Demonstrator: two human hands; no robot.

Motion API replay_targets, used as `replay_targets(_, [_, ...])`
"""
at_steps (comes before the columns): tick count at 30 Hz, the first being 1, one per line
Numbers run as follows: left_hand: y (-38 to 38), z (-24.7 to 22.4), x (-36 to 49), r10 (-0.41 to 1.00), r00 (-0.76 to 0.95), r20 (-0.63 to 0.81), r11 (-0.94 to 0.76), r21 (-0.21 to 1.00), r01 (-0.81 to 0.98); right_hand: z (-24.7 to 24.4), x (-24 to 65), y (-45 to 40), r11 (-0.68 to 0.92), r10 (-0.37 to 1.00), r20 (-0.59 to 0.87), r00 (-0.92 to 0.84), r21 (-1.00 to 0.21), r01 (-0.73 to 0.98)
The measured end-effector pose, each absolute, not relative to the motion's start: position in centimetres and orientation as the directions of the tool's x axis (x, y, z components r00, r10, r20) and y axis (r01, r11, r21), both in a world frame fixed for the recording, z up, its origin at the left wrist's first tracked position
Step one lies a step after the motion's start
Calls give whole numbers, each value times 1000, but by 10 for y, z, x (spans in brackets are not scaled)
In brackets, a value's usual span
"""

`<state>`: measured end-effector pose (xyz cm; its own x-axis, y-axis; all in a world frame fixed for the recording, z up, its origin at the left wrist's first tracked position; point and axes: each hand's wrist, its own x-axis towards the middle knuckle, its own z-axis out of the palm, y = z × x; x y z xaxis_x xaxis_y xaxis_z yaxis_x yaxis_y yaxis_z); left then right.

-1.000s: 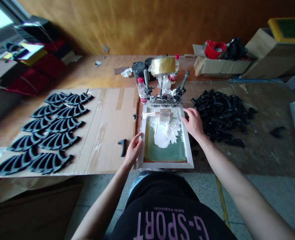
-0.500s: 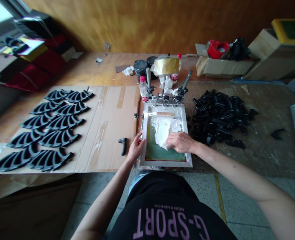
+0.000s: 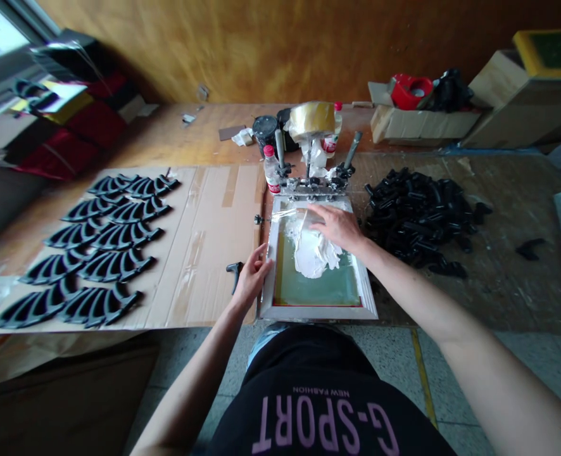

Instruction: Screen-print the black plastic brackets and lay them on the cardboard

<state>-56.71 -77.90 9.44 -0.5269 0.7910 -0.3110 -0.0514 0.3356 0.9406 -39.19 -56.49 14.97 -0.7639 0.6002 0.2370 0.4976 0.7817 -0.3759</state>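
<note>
A light metal-edged screen frame (image 3: 368, 297) with a green mesh (image 3: 316, 292) lies in front of my body. Thick white paste (image 3: 311, 256) is heaped on the mesh. My right hand (image 3: 335, 226) is over the upper part of the frame, thumb and fingers around a pale strip (image 3: 311, 218) smeared with paste and partly hidden. My left hand (image 3: 256, 272) is at the frame's left edge, fingers slightly apart, with nothing seen in it. Beside it, on the cardboard (image 3: 214, 240), lies one black curved piece (image 3: 235, 272), partly covered by the hand.
Black curved pieces (image 3: 114, 263) form fanned rows at left; a loose pile (image 3: 418, 218) lies at right. Behind the frame stand a clamp assembly (image 3: 313, 185), bottles (image 3: 271, 170), a dark tub (image 3: 265, 130) and a yellow tape roll (image 3: 313, 119). A box (image 3: 420, 123) stands at back right.
My right hand has moved away from my body to the strip, its fingers more extended. The paste's shape has changed. The frame's near edge looks larger and higher. My left hand has shifted slightly left.
</note>
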Motion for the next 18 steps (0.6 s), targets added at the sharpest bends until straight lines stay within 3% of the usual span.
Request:
replay_targets(4, [-766,143,-572,801,-541,-254,190,967,-172,165,-366,-507,593,804,290,-519,-457,663])
replay_targets(7, [-736,182,-578,798,-599,-64,-59,981,-184,147,-329,-498,436,900,210,-383,-487,757])
replay_targets(9, [-713,202,-582,789,-612,48,-180,971,-156,123,-317,-515,450,880,85,-467,-461,765])
replay_targets(12, [-692,211,-580,771,-632,83,-223,964,-146,87,-326,-561,618,738,-29,-675,-373,692])
replay_targets(15, [-703,184,-551,759,-646,-82,-115,960,-256,73,-348,-605,675,697,-87,-711,-255,693])
replay_targets(16, [-713,170,-537,790,-575,-214,9,941,-338,74,-355,-618,646,726,-92,-682,-248,722])
replay_targets(18, [-736,139,-506,813,-275,-514,351,808,-472,81,-365,-643,603,764,-62,-642,-287,745])
